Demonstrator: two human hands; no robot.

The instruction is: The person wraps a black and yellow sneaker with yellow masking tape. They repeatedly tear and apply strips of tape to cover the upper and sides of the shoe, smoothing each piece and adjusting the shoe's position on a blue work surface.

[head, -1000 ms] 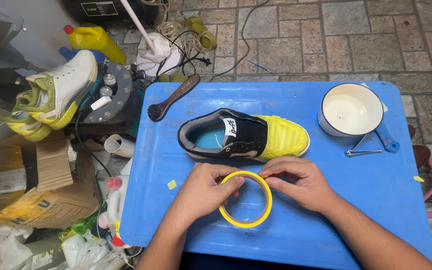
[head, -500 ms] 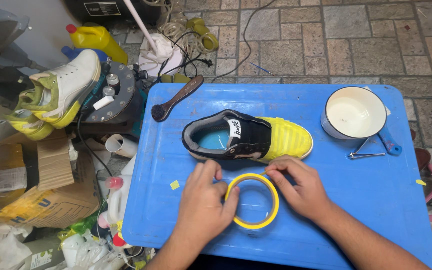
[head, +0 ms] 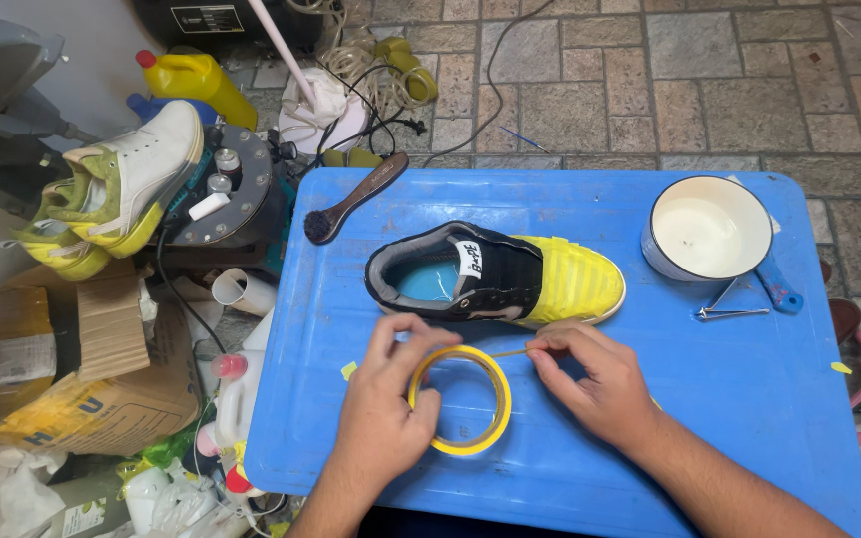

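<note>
A black shoe with yellow tape over its toe lies on its sole in the middle of the blue table. Just in front of it, my left hand grips a yellow roll of tape, fingers through and around the ring. My right hand pinches the loose end of the tape, drawn a short way out to the right of the roll, close to the shoe's side.
A dark brush lies at the table's back left. A white bowl and small metal tweezers sit at the back right. Beside the table on the left stand a white and yellow shoe, cardboard boxes and bottles.
The tape roll has been turned up from lying flat, and my right hand has pulled a short strip out of it. Both hands sit a little closer to the shoe.
</note>
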